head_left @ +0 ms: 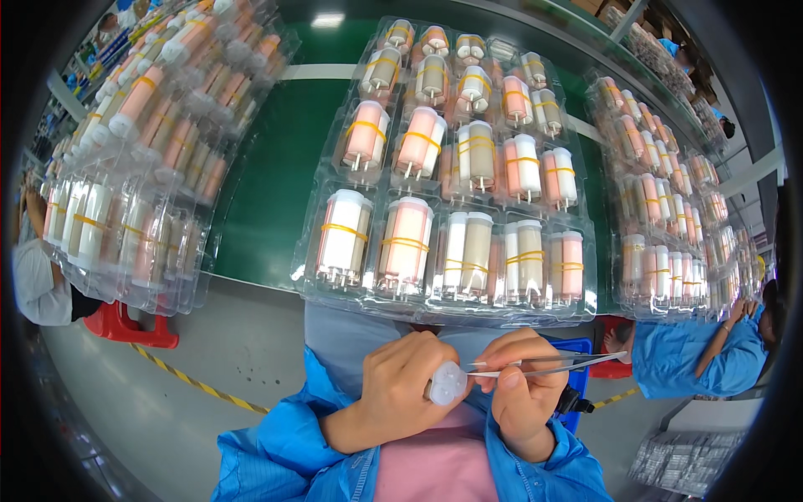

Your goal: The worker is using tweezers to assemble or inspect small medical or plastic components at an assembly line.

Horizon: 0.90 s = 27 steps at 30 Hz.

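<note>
In my left hand (393, 391) is a small cylinder, its round whitish end (447, 383) turned toward me; most of its body is hidden behind my fingers. The fingers are closed around it. My right hand (529, 389) pinches metal tweezers (577, 362) between thumb and fingers. Their pointed tips reach left to the edge of the whitish end, though I cannot tell whether they touch it. Just beyond my hands, a clear plastic tray (368, 303) holds pink, white and beige cylinders (407, 238), grouped by yellow rubber bands.
The trays rest on a green table (259, 192). More loaded trays are stacked at the left (159, 289) and right (669, 305). A red stool (130, 326) stands below the left stack. At the right sits a person in a blue sleeve (690, 356). Yellow-black tape (201, 381) marks the floor.
</note>
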Motion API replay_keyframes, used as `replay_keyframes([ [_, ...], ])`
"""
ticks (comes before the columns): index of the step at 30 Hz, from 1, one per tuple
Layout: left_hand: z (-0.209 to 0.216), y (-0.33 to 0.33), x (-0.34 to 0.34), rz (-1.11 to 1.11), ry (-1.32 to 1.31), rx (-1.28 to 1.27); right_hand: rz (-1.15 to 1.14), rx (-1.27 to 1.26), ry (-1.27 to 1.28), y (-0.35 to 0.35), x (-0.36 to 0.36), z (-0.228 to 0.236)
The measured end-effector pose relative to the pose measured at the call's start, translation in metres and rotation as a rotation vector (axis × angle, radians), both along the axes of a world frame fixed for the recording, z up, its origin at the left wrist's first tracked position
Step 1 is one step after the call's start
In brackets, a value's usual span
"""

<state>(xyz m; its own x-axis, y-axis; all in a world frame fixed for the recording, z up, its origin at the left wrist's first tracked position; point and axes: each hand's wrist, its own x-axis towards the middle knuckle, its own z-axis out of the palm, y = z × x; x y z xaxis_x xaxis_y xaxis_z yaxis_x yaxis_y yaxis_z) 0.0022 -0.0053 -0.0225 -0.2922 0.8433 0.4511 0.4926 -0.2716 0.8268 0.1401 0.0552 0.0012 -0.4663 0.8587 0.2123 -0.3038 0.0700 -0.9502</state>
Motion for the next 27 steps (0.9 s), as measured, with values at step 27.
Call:
replay_keyframes([
  [27, 0.011, -0.012, 0.001, -0.186, -0.287, -0.237, 0.101, -0.146, 0.117, 0.008, 0.009, -0.005],
])
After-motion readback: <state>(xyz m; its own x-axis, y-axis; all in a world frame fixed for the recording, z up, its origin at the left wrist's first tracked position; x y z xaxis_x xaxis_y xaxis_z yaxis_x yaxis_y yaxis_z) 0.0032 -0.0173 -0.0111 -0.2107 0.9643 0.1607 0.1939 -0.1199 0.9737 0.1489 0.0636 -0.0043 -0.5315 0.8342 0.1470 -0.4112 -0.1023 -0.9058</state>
